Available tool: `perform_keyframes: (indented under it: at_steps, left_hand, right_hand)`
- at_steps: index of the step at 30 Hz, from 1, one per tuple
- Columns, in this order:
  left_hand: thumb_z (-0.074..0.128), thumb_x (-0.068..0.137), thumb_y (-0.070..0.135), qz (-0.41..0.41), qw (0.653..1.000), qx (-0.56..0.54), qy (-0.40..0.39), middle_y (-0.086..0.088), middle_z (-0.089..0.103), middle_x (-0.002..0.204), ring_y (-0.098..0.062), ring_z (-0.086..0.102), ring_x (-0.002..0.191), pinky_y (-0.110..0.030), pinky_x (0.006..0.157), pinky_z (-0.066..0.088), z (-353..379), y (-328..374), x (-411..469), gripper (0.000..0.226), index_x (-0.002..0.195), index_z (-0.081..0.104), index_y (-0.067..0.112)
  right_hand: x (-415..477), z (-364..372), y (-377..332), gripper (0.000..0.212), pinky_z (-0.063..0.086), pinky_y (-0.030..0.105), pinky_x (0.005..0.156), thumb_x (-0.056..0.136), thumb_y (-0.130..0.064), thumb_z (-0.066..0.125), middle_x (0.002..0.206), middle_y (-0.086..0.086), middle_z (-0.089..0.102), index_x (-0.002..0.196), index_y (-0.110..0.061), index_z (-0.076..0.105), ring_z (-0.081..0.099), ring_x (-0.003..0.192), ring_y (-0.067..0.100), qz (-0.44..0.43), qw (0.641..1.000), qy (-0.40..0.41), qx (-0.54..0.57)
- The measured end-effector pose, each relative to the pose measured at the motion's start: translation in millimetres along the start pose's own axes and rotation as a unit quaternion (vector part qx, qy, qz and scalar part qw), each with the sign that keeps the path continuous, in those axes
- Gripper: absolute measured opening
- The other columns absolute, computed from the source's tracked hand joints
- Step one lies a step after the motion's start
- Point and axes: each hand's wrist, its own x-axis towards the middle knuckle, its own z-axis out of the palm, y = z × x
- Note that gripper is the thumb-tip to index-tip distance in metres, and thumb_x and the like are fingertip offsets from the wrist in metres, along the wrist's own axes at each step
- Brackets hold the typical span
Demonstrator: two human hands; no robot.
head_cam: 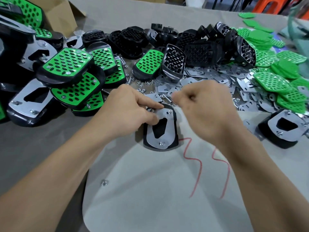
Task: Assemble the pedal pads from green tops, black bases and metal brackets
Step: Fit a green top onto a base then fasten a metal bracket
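Open room lies toward the near edge of the desk (41, 139), where a pale sheet (150, 198) with red zigzag marks (198, 166) carries one small loose fastener (104, 182); toward the far edge the space is hemmed in by heaps: finished pads (66, 64) on the left side, black bases (192, 44) along the far middle, flat metal brackets (217, 77) and small nuts (143, 84) just beyond the hands, green tops (275, 81) on the right side; a second upturned pad (282, 129) sits near the right side, well apart from the work.

The left and right heaps run out of view at the sides; a cardboard box (61, 15) at the far left corner is cut off.

The pedal pad (168, 131) in work lies underside up at the far edge of the pale sheet, mid-desk, its metal bracket (150, 137) flat on its black base (175, 129); the left hand (132, 108) reaches in from the left and hides the pad's left rim, forefinger laid across the bracket's far end, thumb pressing at its cutout; the right hand (205, 111) hovers just right of the pad, blurred, its fingers (182, 96) curled into a loose fist; whether they pinch anything I cannot tell.
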Motion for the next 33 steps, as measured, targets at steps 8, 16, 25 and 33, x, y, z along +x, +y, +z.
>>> perform_keyframes:
  at_steps: [8,16,25,33]
  left_hand:
    - [0.089,0.065,0.017,-0.007,1.0,-0.006,0.002,0.009,0.048,0.041,-0.005,0.038,0.039,-0.012,0.042,0.029,2,-2,0,0.031,0.084,0.083,0.04]
    - [0.089,0.064,0.018,-0.003,1.0,-0.011,0.013,0.009,0.053,0.044,-0.003,0.042,0.043,-0.012,0.045,0.031,1,-4,0,0.034,0.082,0.081,0.046]
    - [0.089,0.066,0.018,-0.002,1.0,-0.013,0.028,0.006,0.054,0.045,-0.005,0.041,0.042,-0.012,0.045,0.032,5,-3,-2,0.029,0.081,0.082,0.041]
    - [0.089,0.066,0.016,-0.009,0.999,-0.019,0.026,0.007,0.054,0.046,-0.007,0.042,0.044,-0.013,0.047,0.034,4,-3,-2,0.028,0.083,0.083,0.038]
  right_hand:
    - [-3,-10,21,0.043,0.035,0.036,0.054,0.081,0.008,0.058,0.059,0.006,0.061,0.091,-0.026,0.082,0.04,0.054,0.029,0.057,0.945,-0.215,0.24]
    - [-29,-9,31,0.048,0.034,0.034,0.057,0.083,0.003,0.061,0.066,0.013,0.062,0.117,-0.029,0.073,0.041,0.059,0.025,0.049,0.941,-0.178,0.282]
    - [-38,-11,27,0.02,0.038,0.018,0.047,0.076,-0.009,0.066,0.063,0.011,0.071,0.082,-0.017,0.083,0.048,0.049,0.012,0.051,0.917,-0.217,0.329]
    - [-36,-4,29,0.061,0.043,0.028,0.058,0.083,-0.004,0.064,0.062,0.0,0.066,0.134,-0.037,0.063,0.052,0.059,0.017,0.034,0.952,-0.196,0.232]
